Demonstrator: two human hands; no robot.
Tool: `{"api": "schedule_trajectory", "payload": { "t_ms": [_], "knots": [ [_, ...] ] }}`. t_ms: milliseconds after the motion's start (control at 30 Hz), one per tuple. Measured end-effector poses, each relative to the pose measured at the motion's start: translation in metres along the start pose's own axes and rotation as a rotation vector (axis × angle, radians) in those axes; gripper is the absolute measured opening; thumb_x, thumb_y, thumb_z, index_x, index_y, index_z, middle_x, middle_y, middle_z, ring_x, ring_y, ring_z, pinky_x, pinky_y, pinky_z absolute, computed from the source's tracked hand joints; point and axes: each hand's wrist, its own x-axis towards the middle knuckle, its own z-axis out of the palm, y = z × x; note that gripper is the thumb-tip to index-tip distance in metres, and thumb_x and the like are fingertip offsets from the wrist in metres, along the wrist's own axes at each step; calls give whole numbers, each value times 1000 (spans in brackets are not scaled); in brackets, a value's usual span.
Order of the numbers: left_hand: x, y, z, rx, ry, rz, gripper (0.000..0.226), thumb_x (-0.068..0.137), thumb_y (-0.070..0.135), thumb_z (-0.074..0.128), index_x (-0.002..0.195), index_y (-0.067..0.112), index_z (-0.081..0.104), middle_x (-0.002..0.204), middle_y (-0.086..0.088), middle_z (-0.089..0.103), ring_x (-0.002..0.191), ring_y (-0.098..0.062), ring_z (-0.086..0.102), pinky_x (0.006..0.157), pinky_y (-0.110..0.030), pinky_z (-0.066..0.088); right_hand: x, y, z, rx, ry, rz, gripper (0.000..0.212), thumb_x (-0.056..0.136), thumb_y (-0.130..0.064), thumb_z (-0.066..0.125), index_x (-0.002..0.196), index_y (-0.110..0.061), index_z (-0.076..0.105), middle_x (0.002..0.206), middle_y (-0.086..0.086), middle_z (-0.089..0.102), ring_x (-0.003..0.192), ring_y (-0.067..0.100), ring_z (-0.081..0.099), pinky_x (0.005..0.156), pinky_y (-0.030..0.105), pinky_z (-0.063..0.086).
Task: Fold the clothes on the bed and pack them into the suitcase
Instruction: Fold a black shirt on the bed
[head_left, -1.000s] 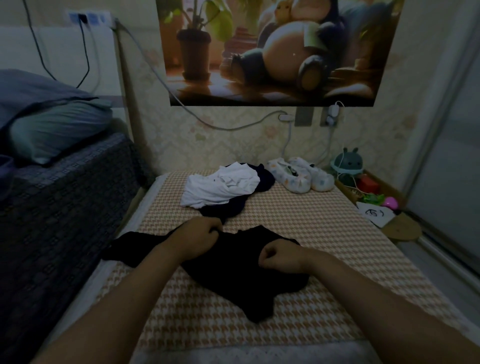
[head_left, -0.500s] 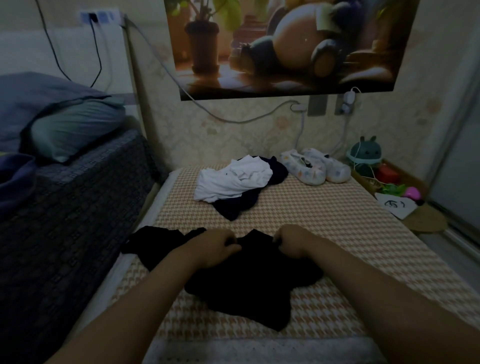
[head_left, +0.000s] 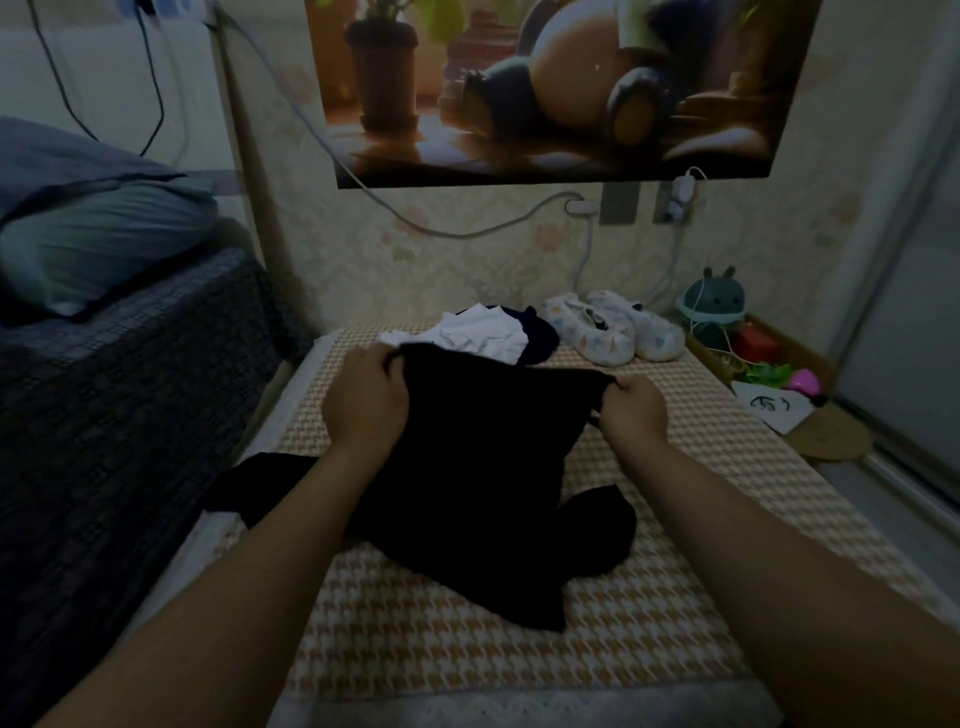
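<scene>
A black garment (head_left: 483, 467) is held up by its top edge over the checked bed cover (head_left: 519, 644). My left hand (head_left: 363, 402) grips its left corner and my right hand (head_left: 631, 413) pinches its right corner, so the cloth is stretched between them. Its lower part still trails on the bed, with one dark piece reaching left past my forearm. Behind it lie a crumpled white garment (head_left: 483, 335) and a dark garment (head_left: 540, 338) under it. No suitcase is in view.
A pair of pale patterned slippers (head_left: 615, 332) sits at the bed's far end. A green rabbit-shaped lamp (head_left: 714, 306), small toys and paper (head_left: 774, 405) crowd the right side. A higher dark-covered bed (head_left: 114, 395) with a pillow (head_left: 98, 244) borders the left.
Both hands have lifted the black garment's top edge off the bed and spread apart, stretching the cloth between them; earlier they were bunched close together on it.
</scene>
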Motion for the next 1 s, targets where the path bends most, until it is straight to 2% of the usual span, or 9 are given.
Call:
{"api": "schedule_trajectory", "payload": {
  "t_ms": [100,200,300,467,567,667,733,833,1000],
  "knots": [
    [23,9,-4,-342,-152,-339,29,104,26,35,123,10,50,113,-13,56,100,-33,56,78,-40,41,-8,-28,8,308,-376,26,51,98,-15,49,147,-25,36,146,-3,43,129,20,47,100,39,44],
    [19,2,10,-280,-231,-319,30,101,23,39,121,4,49,117,-16,55,106,-35,54,91,-45,44,-21,-32,18,200,-527,216,85,97,-17,55,153,-29,-8,157,5,21,133,26,40,89,37,43],
    [-2,-15,24,-249,-254,-152,21,96,12,43,107,-3,54,99,-12,56,90,-25,54,86,-37,44,-45,-21,27,-182,-586,240,31,93,-30,60,118,-12,56,106,10,61,77,13,65,58,20,47],
    [-12,-31,-1,-343,-421,39,15,92,-5,42,96,5,51,71,-7,54,53,-7,49,49,-20,38,-63,-6,45,-492,-676,65,21,85,-18,72,94,-5,59,82,7,55,61,16,54,34,19,42],
    [-1,-49,-36,-387,-324,1,23,85,-9,41,81,11,52,70,-7,52,59,-18,49,55,-28,35,-64,-6,55,-462,-638,140,26,89,-6,61,71,-11,44,73,6,45,63,20,48,31,15,37],
    [8,-93,-71,-194,-415,-122,36,83,-6,50,84,27,63,97,-2,59,88,-20,56,68,-31,42,-70,-8,68,-380,-703,43,9,85,-9,66,77,-4,64,71,6,58,61,17,53,47,14,43],
    [4,-125,-91,168,-744,-270,29,84,7,57,108,20,68,113,-4,61,101,-24,59,84,-32,49,-81,-19,78,-259,-714,-37,10,82,-10,68,72,-12,68,69,2,63,64,13,59,57,16,46],
    [-14,-151,-108,451,-1157,-488,47,84,25,60,128,6,57,112,-14,60,102,-30,63,71,-34,55,-108,-42,95,-140,-864,-148,11,75,-18,64,65,-24,62,95,10,71,90,23,66,87,32,51],
    [-28,-132,-101,254,-697,-20,48,87,46,56,131,29,50,134,0,54,117,-20,54,100,-37,46,-163,-58,107,-422,-1742,-146,21,84,-9,61,94,-24,72,131,23,56,127,32,50,110,42,36]
  ]
}}
